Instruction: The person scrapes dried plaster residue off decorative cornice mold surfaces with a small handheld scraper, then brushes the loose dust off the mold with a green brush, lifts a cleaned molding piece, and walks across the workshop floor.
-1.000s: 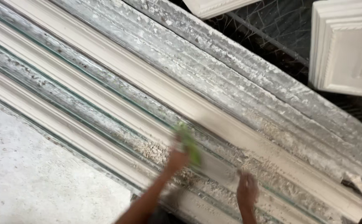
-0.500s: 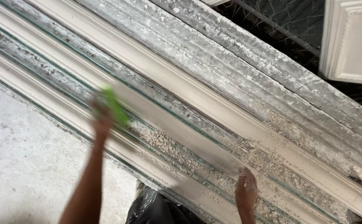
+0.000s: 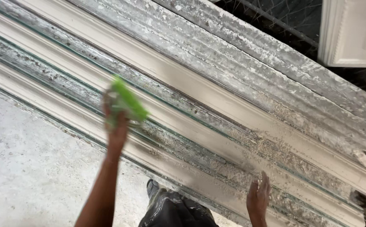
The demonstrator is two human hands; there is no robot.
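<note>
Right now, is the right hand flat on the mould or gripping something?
Flat: right hand rests open on the mould, holding nothing.

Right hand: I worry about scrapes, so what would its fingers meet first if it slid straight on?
The right hand already lies on the long moulding; its fingers point up-slope, probably meeting the rough fibrous strip first.

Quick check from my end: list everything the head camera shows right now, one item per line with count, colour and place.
long plaster mouldings: several, off-white and grey with flaking crust, lying side by side on a diagonal across the frame
green tool: one, bright green, blurred, over the mouldings left of centre
white framed panel: one, white, top right corner
concrete floor: one, pale grey, lower left
dark mesh surface: one, black, top right behind the mouldings
trousers: one pair, dark and paint-smeared, bottom centre
left hand: grip closed on the green tool
right hand: open, flat on a moulding, lower right
</note>
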